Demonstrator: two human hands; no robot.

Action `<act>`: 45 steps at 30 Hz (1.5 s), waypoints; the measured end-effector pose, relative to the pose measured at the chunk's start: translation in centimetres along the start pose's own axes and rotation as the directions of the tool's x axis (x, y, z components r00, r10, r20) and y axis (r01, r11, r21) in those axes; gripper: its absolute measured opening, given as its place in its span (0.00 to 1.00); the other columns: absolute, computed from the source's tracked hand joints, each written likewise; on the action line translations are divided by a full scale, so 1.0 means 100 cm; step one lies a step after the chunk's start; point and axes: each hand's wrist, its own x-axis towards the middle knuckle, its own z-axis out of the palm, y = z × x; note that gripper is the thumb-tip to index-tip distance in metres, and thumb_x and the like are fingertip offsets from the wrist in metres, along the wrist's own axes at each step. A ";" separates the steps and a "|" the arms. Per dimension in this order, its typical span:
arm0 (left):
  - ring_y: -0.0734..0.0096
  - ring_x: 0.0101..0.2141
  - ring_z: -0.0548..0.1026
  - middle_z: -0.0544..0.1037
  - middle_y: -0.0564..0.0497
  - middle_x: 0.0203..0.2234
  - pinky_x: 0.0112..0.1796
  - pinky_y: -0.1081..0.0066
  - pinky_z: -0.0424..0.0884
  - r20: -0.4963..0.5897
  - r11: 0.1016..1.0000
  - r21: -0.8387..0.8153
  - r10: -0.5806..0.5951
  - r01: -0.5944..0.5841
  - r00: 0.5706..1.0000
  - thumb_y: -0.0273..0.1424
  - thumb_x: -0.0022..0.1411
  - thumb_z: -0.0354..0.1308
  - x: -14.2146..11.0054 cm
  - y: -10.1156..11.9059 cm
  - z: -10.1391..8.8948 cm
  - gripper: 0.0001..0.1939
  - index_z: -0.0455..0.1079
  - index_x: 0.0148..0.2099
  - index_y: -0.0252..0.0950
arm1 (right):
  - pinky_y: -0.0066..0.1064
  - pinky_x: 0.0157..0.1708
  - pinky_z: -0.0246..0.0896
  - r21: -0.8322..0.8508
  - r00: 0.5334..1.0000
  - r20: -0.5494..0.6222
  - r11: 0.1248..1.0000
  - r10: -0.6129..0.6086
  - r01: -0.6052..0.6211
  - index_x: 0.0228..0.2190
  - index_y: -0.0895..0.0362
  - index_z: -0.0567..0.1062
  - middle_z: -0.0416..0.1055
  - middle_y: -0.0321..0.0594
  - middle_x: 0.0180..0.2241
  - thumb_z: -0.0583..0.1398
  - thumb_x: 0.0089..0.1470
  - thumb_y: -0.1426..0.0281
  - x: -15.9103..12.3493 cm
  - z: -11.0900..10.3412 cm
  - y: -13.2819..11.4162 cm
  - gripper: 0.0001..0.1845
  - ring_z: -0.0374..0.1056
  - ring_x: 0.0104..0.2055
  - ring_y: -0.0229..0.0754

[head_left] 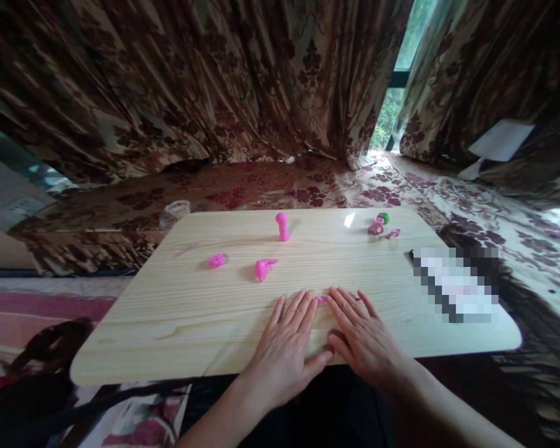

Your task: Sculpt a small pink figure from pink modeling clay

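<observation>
A thin strand of pink modelling clay [322, 298] lies on the wooden table near its front edge, mostly covered by fingers. My left hand [289, 342] rests palm down with its fingers stretched over the strand's left part. Over the right part, my right hand [361, 333] lies flat too, fingers extended and slightly apart. Beyond them sit a crumpled pink clay lump [262, 270] with a thin tail and a smaller pink piece [217, 261] to its left. Farther back stands an upright pink clay column [282, 227] with a rounded top.
Small pink ring-like pieces [376, 226] and a green ball [383, 218] are at the table's back right. A pixelated flat object [455, 286] with a dark edge lies on the right. A clear container [175, 214] stands behind the table's left corner. Patterned curtains hang behind.
</observation>
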 end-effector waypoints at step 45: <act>0.59 0.54 0.63 0.72 0.47 0.47 0.56 0.52 0.53 -0.233 0.984 -0.049 -0.180 0.173 0.956 0.32 0.61 0.49 -0.041 -0.069 -0.021 0.10 0.71 0.40 0.40 | 0.44 0.57 0.47 0.181 0.993 -0.113 0.983 -0.016 0.037 0.48 0.55 0.68 0.62 0.43 0.54 0.51 0.57 0.73 0.039 -0.011 -0.041 0.17 0.54 0.58 0.46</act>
